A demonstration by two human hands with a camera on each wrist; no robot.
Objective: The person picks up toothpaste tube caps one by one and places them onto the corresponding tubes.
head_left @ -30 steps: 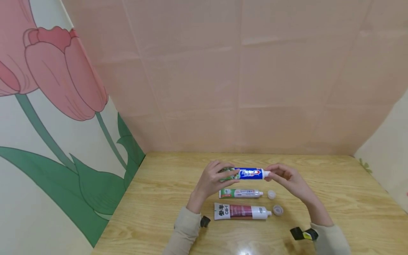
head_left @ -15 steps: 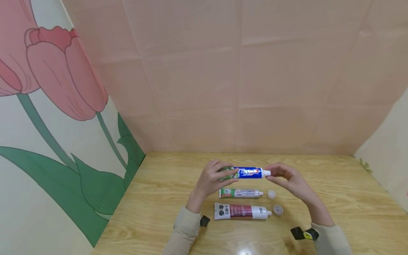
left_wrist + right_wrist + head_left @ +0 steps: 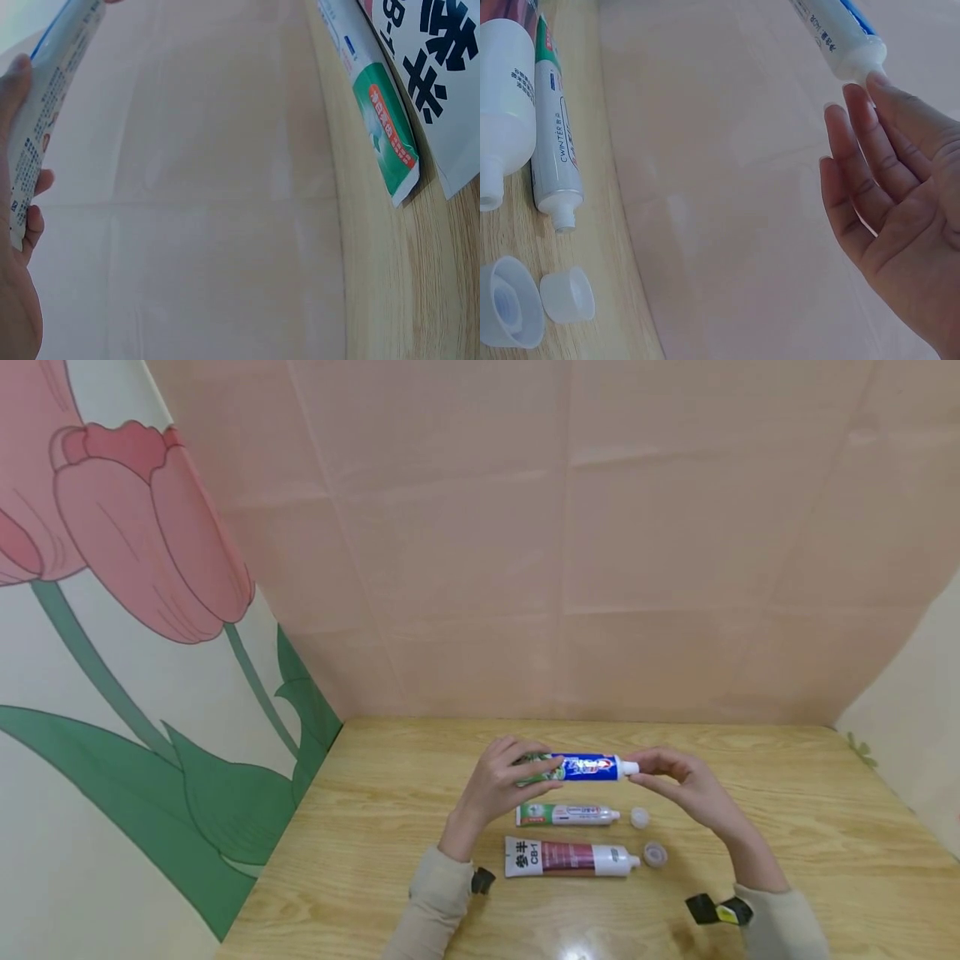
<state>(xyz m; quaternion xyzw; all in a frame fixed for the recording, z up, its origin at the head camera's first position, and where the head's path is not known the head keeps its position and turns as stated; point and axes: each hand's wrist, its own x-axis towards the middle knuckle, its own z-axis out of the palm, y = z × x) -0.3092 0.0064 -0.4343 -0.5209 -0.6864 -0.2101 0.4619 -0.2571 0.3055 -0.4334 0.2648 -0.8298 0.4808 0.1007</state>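
Held level above the table is a blue toothpaste tube (image 3: 588, 767) with a green tail end. My left hand (image 3: 498, 785) grips it by that end, fingers on one side and thumb on the other. In the left wrist view the tube's pale printed back (image 3: 49, 112) shows. At the other end, my right hand (image 3: 690, 787) pinches the white cap (image 3: 630, 768) between thumb and forefinger. The right wrist view shows the other fingers (image 3: 855, 165) of that hand loosely bent, with the cap mostly hidden behind the fingertips.
On the wooden table (image 3: 360, 860) lie a green-and-white toothpaste tube (image 3: 567, 814) and a larger white-and-maroon one (image 3: 567, 857), nozzles bare and pointing right. A small cap (image 3: 639, 817) and a wider cap (image 3: 656, 854) lie beside their nozzles. A pink cloth (image 3: 562, 568) hangs behind.
My right fingertips have shifted slightly on the cap, so more of its white side shows. My left hand and the tube have stayed nearly still.
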